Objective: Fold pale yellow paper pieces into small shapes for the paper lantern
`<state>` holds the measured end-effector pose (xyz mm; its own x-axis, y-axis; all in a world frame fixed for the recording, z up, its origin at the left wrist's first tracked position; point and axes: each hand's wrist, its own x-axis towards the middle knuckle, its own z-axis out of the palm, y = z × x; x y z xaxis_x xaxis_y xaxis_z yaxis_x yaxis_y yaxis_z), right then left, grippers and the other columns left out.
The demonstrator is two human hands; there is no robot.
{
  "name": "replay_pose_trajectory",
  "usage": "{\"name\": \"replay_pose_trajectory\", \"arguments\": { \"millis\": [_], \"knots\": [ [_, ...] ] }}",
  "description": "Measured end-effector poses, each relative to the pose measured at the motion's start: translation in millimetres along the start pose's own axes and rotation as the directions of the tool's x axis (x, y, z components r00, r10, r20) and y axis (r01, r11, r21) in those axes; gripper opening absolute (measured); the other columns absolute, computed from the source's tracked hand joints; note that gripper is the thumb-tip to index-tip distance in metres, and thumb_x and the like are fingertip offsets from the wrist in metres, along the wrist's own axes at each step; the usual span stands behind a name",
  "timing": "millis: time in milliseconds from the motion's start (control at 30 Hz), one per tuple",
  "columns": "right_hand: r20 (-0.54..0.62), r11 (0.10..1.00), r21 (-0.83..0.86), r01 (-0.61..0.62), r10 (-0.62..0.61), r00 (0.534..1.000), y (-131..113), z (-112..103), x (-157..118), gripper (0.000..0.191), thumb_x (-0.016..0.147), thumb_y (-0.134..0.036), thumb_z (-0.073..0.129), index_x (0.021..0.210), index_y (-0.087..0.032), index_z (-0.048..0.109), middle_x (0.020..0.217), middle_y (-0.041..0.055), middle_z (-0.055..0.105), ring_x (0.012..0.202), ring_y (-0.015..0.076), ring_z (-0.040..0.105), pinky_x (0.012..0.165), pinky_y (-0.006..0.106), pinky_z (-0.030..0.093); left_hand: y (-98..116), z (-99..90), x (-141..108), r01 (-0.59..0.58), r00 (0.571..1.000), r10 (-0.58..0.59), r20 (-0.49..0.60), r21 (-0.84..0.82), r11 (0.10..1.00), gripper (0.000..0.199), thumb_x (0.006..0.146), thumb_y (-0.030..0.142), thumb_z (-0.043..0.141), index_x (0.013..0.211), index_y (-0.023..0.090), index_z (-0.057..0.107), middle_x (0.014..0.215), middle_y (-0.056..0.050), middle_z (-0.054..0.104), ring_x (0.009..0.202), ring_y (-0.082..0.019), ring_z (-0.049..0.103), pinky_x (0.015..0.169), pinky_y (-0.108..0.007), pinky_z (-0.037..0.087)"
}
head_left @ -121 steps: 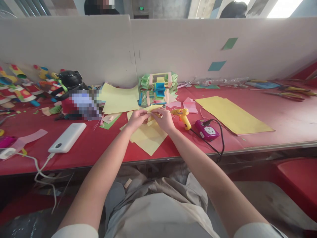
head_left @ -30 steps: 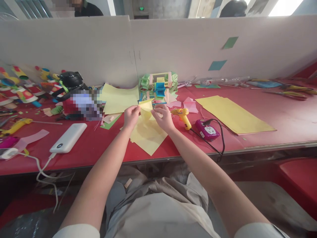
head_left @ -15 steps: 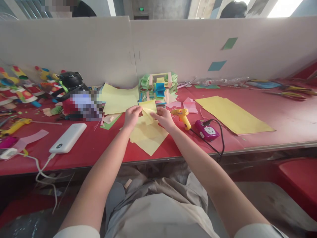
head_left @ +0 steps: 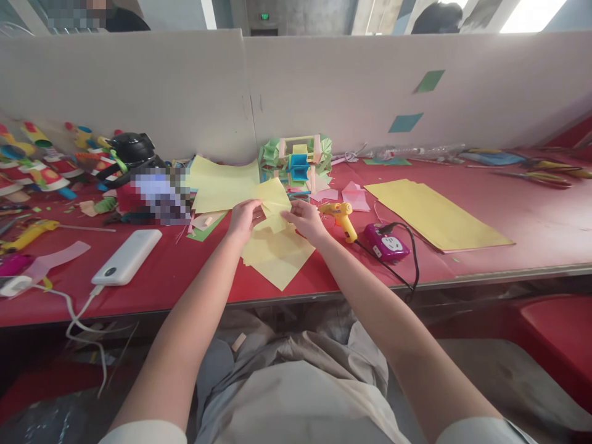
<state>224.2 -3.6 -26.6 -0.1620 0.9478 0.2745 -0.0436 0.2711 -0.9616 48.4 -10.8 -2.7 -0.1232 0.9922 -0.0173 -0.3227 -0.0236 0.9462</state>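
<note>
Between both hands is a folded yellow paper (head_left: 274,194), creased and held up over the table. My left hand (head_left: 245,217) pinches its left side, and my right hand (head_left: 305,219) grips the right side between thumb and fingers. Beneath it, flat on the red table, lies a yellow paper sheet (head_left: 280,262) with one corner towards me. Just beyond my hands stands a green, blue and cream paper model (head_left: 300,165). A yellow glue gun (head_left: 340,217) rests to the right of my right hand.
A purple power socket (head_left: 387,243) with a black cable sits near the front edge. Yellow sheets (head_left: 437,216) are stacked to the right. At the left lie a white power bank (head_left: 127,258) and a black-lidded bottle (head_left: 133,151). A pale partition (head_left: 152,80) closes off the back.
The folded yellow paper has turned and opened out, so a broader face shows. My left hand has shifted slightly left and down; my right hand has hardly moved.
</note>
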Motion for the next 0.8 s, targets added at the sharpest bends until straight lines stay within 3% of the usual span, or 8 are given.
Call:
{"name": "replay_pose_trajectory", "arguments": {
  "millis": [300, 500, 800],
  "knots": [
    [0.03, 1.0, 0.019, 0.015, -0.016, 0.999, -2.9, 0.8, -1.4, 0.04, 0.065, -0.047, 0.08, 0.089, -0.019, 0.066, 0.082, 0.0049, 0.071, 0.075, 0.0178, 0.066, 0.073, 0.032, 0.054, -1.8, -1.8, 3.4, 0.071, 0.997, -0.07, 0.014, -0.04, 0.997, 0.019, 0.068, 0.028, 0.066, 0.083, 0.015, 0.066, 0.077, -0.006, 0.071, 0.07, -0.016, 0.067, 0.068, -0.026, 0.053],
    [0.003, 0.998, 0.027, -0.059, 0.059, 0.998, -6.2, -0.1, -2.6, 0.035, 0.067, -0.047, 0.078, 0.085, -0.019, 0.066, 0.081, 0.0038, 0.071, 0.074, 0.0163, 0.063, 0.071, 0.03, 0.051, -1.2, -1.5, 2.0, 0.044, 0.999, -0.044, 0.027, -0.024, 0.999, 0.018, 0.069, 0.027, 0.068, 0.082, 0.015, 0.065, 0.078, -0.006, 0.071, 0.072, -0.017, 0.068, 0.069, -0.028, 0.054],
    [0.028, 0.998, 0.013, -0.061, 0.061, 0.998, -5.1, -0.4, -1.7, 0.033, 0.067, -0.046, 0.077, 0.082, -0.018, 0.068, 0.077, 0.0034, 0.069, 0.07, 0.0153, 0.061, 0.066, 0.028, 0.049, -0.9, -1.0, 2.8, 0.008, 1.0, -0.008, -0.01, -0.012, 1.0, 0.018, 0.066, 0.027, 0.07, 0.079, 0.015, 0.065, 0.076, -0.006, 0.07, 0.07, -0.017, 0.067, 0.07, -0.029, 0.054]
  ]
}}
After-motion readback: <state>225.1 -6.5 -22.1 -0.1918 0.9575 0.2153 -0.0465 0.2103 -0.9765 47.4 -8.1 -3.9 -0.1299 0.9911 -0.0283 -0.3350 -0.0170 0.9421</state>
